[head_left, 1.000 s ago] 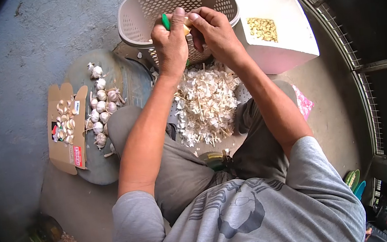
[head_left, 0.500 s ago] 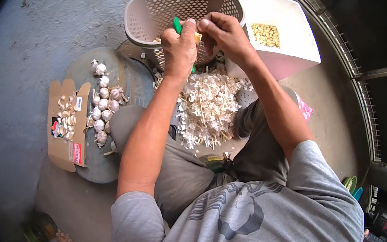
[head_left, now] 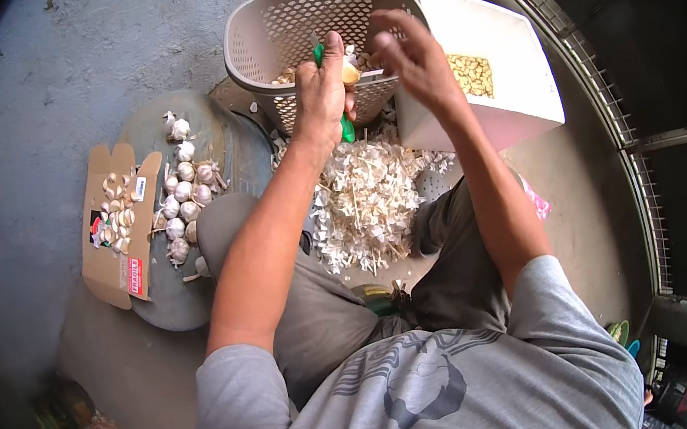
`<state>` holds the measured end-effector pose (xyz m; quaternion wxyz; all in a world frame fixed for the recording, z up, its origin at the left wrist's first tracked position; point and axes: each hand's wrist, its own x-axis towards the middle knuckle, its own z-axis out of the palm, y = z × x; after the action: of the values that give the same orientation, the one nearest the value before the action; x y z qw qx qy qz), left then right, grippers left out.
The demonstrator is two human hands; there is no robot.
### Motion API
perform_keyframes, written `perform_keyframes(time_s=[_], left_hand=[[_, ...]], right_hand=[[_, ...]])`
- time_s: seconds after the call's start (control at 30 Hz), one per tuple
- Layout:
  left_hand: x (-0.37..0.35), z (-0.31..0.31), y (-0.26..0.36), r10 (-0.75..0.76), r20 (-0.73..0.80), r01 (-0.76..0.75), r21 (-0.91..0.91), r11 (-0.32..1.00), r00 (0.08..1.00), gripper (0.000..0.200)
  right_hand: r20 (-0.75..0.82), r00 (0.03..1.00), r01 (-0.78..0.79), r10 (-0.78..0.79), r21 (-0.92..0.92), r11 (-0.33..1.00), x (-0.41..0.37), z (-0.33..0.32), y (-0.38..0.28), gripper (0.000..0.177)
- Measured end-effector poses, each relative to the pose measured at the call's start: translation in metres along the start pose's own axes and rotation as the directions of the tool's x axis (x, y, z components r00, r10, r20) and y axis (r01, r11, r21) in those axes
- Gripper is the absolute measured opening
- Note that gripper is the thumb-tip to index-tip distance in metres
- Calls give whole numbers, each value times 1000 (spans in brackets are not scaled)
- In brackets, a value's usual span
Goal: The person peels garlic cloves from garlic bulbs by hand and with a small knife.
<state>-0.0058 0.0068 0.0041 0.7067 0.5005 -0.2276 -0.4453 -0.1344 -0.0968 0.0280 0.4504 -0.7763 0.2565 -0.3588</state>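
My left hand [head_left: 322, 99] is closed around a green-handled knife [head_left: 347, 129], its handle showing above the thumb and below the fist. A pale yellow garlic clove [head_left: 351, 73] shows at the fingers of this hand. My right hand [head_left: 423, 63] is a short way to the right, blurred, with thumb and fingers apart and nothing visible in them. Both hands are over the near rim of a grey-brown perforated basket [head_left: 249, 39], which has garlic cloves in its bottom.
A white foam box [head_left: 515, 59] right of the basket contains peeled cloves [head_left: 471, 75]. Garlic skins [head_left: 366, 202] lie heaped between my feet. To the left, whole garlic bulbs [head_left: 184, 188] and an open cardboard box [head_left: 110, 273] with cloves rest on a round grey surface [head_left: 223, 135].
My right hand has moved away from the left, to the right, and its fingers have opened. The clove stays at my left hand with the knife. The view has shifted slightly.
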Motion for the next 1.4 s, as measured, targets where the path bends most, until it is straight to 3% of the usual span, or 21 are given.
perform_keyframes(time_s=[0.03, 0.07, 0.1, 0.17, 0.27, 0.37, 0.4, 0.53, 0.63, 0.77, 0.8, 0.9, 1.03, 1.13, 1.23, 1.4], left_hand=[[2, -1, -3, 0, 4, 0, -30, 1000, 1000, 57], [4, -3, -5, -3, 12, 3, -55, 998, 1000, 57], [4, -2, -5, -8, 22, 10, -79, 997, 1000, 57], [0, -2, -3, -84, 37, 87, -89, 992, 996, 53], [-6, 1, 10, -98, 64, 104, -84, 991, 993, 41], [-4, 3, 5, 32, 29, -31, -40, 999, 999, 33], [-3, 4, 3, 48, -14, -49, -65, 997, 999, 27], [-4, 1, 4, 52, -36, -54, -52, 997, 998, 24], [-4, 3, 1, 86, -48, -90, -90, 992, 995, 21], [2, -3, -5, 149, -85, -154, -62, 986, 985, 18], [1, -5, -2, 150, -97, -155, -53, 986, 984, 17], [1, -1, 0, 271, -135, -235, 234, 943, 953, 17], [0, 6, -6, 326, -84, -313, 137, 940, 942, 19], [-4, 6, -3, 314, -41, -299, 210, 931, 948, 17], [-7, 4, 4, 308, 19, -302, 248, 920, 951, 17], [-14, 4, 11, 178, 43, -182, 334, 925, 983, 22]], right_hand=[[160, 985, -61, 57, 20, 998, -9, 3, -15, 36], [269, 960, 64, -73, 41, 997, -15, 8, -14, 31], [190, 936, 330, -297, -170, 929, -18, 15, -15, 24], [179, 945, 304, -274, -172, 937, -16, 15, -10, 21], [108, 991, -87, 77, 91, 992, -15, 15, -17, 19], [32, 995, -101, 97, 150, 984, -10, 20, 1, 20], [71, 991, -117, 111, 80, 990, -11, 19, -3, 22], [102, 992, -91, 78, 124, 988, -16, 27, -9, 21], [-30, 999, 24, -20, 155, 988, -12, 37, 0, 20], [119, 984, -167, 129, 403, 900, -12, 37, -5, 19], [124, 983, -172, 136, 351, 920, -11, 32, -11, 19], [122, 989, -112, 79, 297, 948, -10, 31, 0, 20], [-46, 998, -38, 47, 182, 983, -10, 39, 4, 17], [-7, 994, -108, 109, 107, 988, -11, 27, -8, 17], [-25, 1000, -15, 19, 172, 985, -7, 24, 4, 23], [66, 989, -146, 131, 349, 926, -4, 14, 14, 26]])
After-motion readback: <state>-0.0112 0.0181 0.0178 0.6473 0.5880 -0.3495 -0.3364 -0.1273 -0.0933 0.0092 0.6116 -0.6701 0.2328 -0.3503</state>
